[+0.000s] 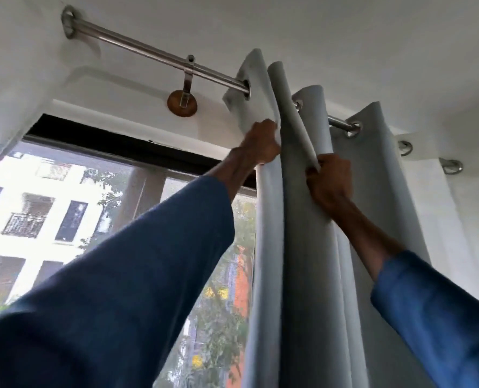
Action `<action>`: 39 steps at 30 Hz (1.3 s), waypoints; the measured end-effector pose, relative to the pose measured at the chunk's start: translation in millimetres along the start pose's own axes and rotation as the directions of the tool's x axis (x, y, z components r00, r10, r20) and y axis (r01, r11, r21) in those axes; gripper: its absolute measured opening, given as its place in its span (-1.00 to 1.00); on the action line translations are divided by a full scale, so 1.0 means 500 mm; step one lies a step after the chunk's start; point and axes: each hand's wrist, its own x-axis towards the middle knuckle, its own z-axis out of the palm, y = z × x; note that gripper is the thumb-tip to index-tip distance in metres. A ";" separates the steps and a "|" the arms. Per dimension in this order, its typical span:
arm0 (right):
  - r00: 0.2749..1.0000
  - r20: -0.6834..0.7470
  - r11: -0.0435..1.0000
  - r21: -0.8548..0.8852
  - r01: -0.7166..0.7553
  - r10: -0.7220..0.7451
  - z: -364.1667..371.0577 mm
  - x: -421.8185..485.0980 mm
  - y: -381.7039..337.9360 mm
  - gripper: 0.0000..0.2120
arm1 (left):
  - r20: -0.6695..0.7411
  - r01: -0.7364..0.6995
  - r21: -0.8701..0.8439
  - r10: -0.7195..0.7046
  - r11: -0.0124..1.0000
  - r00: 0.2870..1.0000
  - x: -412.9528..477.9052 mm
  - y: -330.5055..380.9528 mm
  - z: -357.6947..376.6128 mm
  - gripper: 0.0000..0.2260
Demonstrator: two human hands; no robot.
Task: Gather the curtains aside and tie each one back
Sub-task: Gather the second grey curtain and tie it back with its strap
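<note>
A pale grey eyelet curtain (299, 247) hangs in deep folds from a steel rod (154, 53) high on the wall. My left hand (260, 145) is raised and closed around the curtain's leading fold just under the rod. My right hand (329, 182) grips the neighbouring fold a little lower and to the right. Both arms wear blue sleeves. The curtain is bunched toward the right half of the rod. No tie-back is visible.
A rod bracket on a round wooden mount (182, 106) sits left of the curtain. A sheer white curtain (440, 208) with metal eyelets hangs at the right. The uncovered window (73, 214) shows a building and trees outside. The ceiling is close above.
</note>
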 end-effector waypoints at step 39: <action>0.949 0.269 0.986 0.076 0.151 -0.166 0.053 -0.383 -0.124 -0.76 | -0.004 -0.085 -0.256 0.087 0.963 0.996 -0.444 -0.116 0.021 -0.70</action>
